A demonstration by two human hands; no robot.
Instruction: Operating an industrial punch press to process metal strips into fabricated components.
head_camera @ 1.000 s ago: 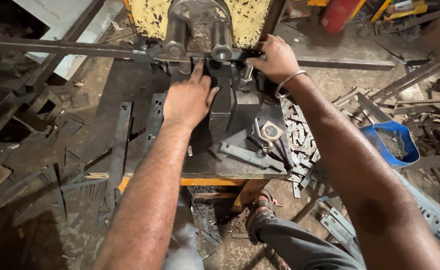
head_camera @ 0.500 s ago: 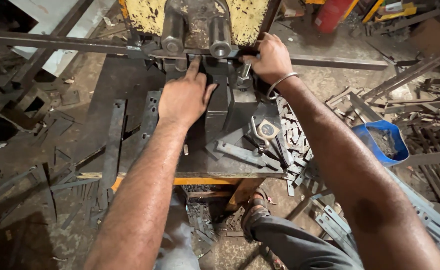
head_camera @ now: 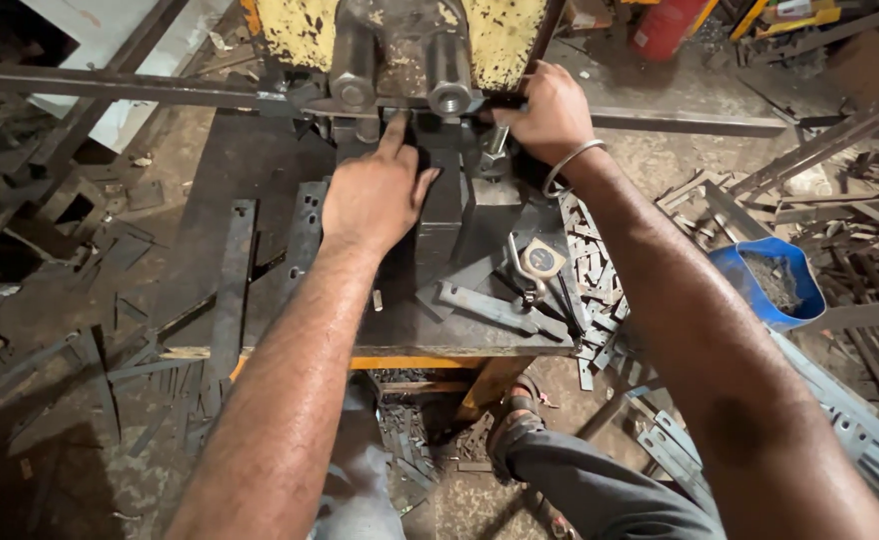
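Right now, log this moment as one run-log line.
left hand: flat on press bed, finger at die | right hand: gripping long steel bar | yellow press

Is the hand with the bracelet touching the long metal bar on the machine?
Touching. In the head view, the right hand is curled around the long flat metal bar, which passes straight into its closed fingers, just beside the yellow machine.

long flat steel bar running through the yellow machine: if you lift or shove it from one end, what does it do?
The steel bar looks thin and very long, so it would probably sag or whip at the free end. It is likely heavy for one hand; the right hand grips it close to the machine. Being flat, it should slide, not roll.
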